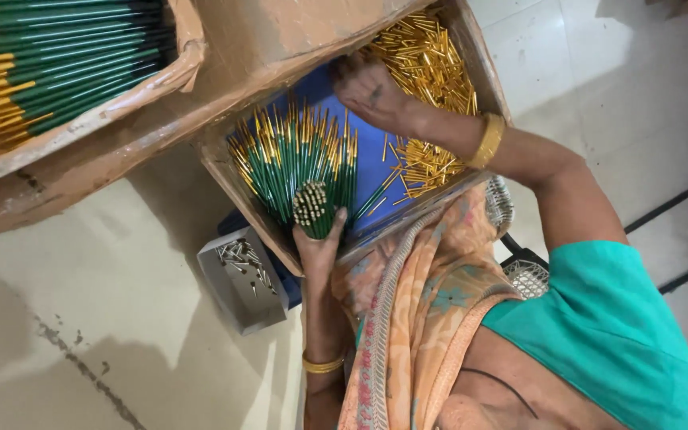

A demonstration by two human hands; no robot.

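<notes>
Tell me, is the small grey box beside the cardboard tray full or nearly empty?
Nearly empty: the small grey box holds only a thin scatter of small metal pieces, and its bare bottom shows.

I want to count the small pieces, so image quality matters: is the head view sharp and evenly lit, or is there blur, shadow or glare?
Head view: even, soft light, no harsh glare; the bundle of green sticks in the left hand is fairly sharp; the right hand is slightly blurred; the gold pins merge together; shadow falls on the floor.

Top: teal short-sleeved blouse [599, 318].
Drape: peach-orange cloth [424, 310] with faded teal and pink floral print, pale patterned border.
Right wrist: broad gold bangle [489, 141].
Left wrist: thin gold bangle [322, 365].
Neck: thin dark cord [503, 385].
</notes>
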